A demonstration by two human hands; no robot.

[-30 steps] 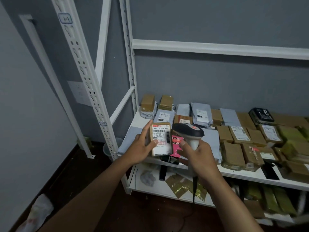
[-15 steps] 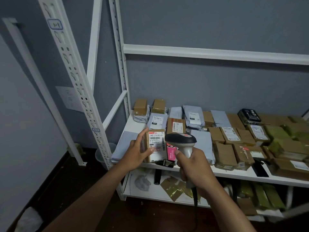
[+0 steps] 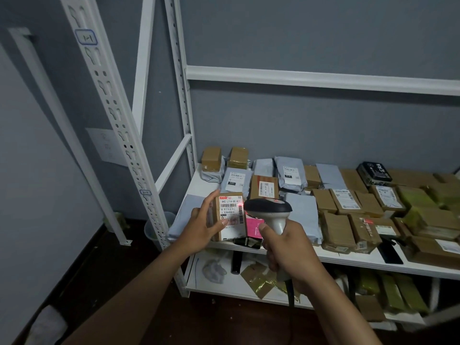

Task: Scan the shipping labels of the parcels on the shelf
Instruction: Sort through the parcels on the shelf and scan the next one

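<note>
In the head view, the left hand (image 3: pixel 199 226) holds a small brown box (image 3: pixel 230 216) upright over the front left part of the shelf (image 3: pixel 348 258), thumb across the lower front face and fingers wrapped behind its left side. The box's long axis runs up and down, and its white shipping label (image 3: pixel 231 212) faces the camera and slightly right. The right hand (image 3: pixel 286 247) is curled round the grip of a grey scanner (image 3: pixel 270 212), whose dark head points left at the label; a red glow shows on the label's right edge, just beside the scanner's nose. The scanner's handle runs down and to the right, with its cable hanging below the hand. Behind the box lie grey mailer bags (image 3: pixel 290 173) and more brown boxes (image 3: pixel 338 230), packed closely along the shelf to the right; a pink packet (image 3: pixel 255 226) sits just behind the held box. The shelf's bare white corner at the left rear and the dark floor (image 3: pixel 99 270) in front leave open room on the left. Compared with half a second ago, box and scanner head stand closer together, and the red light now falls on the label.
</note>
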